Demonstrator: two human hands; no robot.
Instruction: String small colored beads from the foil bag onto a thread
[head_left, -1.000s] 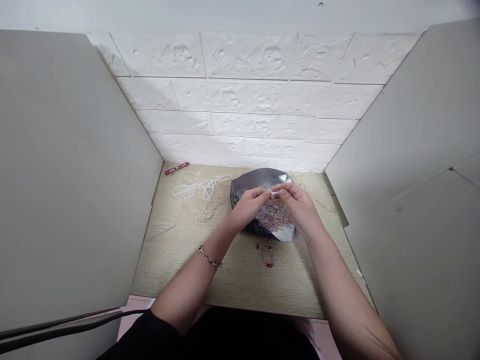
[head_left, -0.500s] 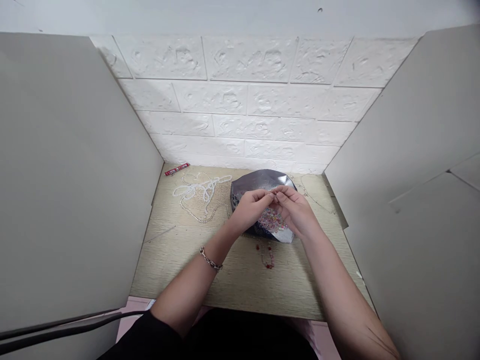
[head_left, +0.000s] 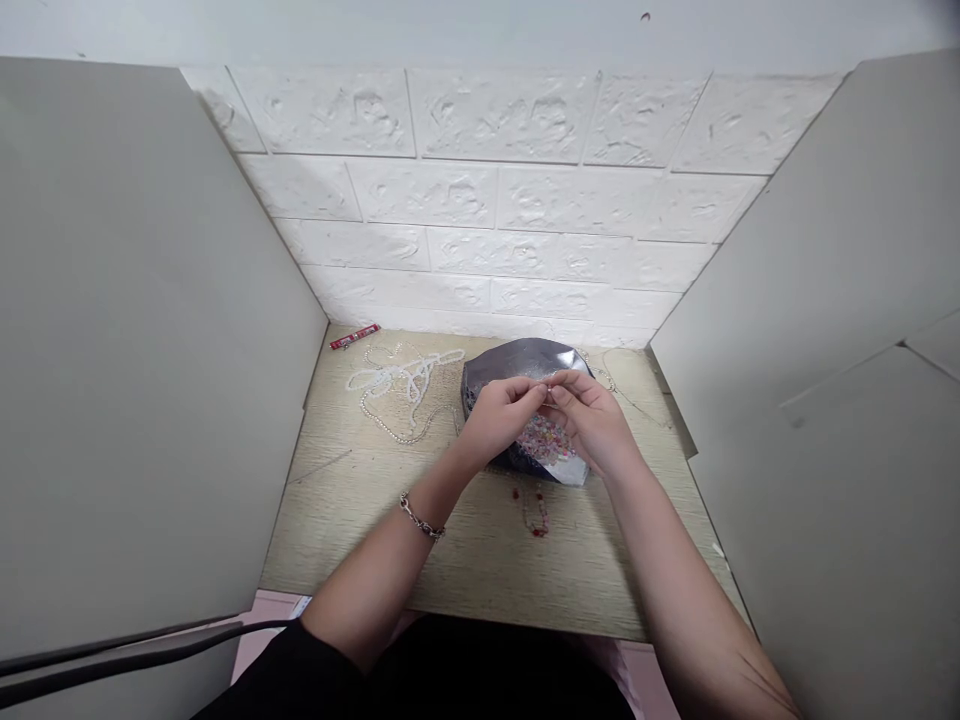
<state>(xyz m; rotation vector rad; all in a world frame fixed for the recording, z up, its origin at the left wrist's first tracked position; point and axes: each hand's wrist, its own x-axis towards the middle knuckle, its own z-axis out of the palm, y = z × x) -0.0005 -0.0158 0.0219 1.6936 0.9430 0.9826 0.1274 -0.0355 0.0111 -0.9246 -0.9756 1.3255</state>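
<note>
My left hand (head_left: 501, 418) and my right hand (head_left: 597, 418) meet fingertip to fingertip above a dark, shiny bag (head_left: 529, 354). Both are closed in a pinch. Something tiny shows between the fingertips, too small to name. Inside the opened bag lie many small multicoloured beads (head_left: 546, 440), partly covered by my hands. A short string of red, pink and clear beads (head_left: 540, 520) rests on the table just in front of the bag. Whether it connects to my fingers cannot be seen.
On the wooden table (head_left: 465, 550), white bead strands (head_left: 405, 378) and a silvery chain (head_left: 397, 438) lie left of the bag. A red packet (head_left: 355, 337) sits at the back left. Thin wire (head_left: 641, 405) lies right. Grey panels flank the table, with white brick wall behind.
Almost nothing differs. My fingertips have shifted very slightly, and both hands remain pinched together over the bag.
</note>
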